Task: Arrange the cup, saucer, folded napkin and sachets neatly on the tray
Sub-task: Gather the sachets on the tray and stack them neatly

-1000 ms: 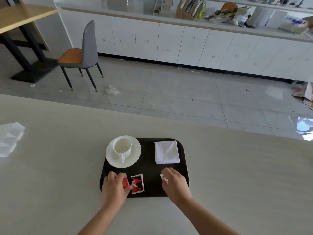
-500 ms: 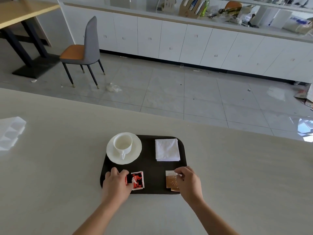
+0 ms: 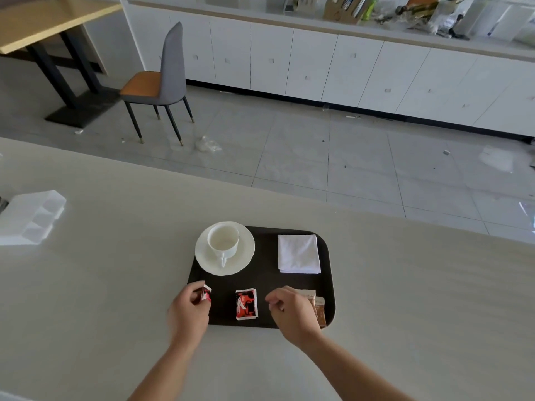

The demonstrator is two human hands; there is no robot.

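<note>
A black tray lies on the pale table. At its far left a white cup stands on a white saucer, handle toward me. A folded white napkin lies at the far right. One red sachet lies flat at the tray's near middle. My left hand pinches a second red sachet at the near left corner. My right hand hovers with curled fingers over the near right, partly hiding brown sachets that lie there.
A white plastic insert sits at the table's left edge. Beyond the table are a tiled floor, a grey chair, a wooden table and white cabinets.
My left hand has slid a red sachet to the left, apart from the other. My right hand has let go of the brown sachets and drawn leftward off them.
</note>
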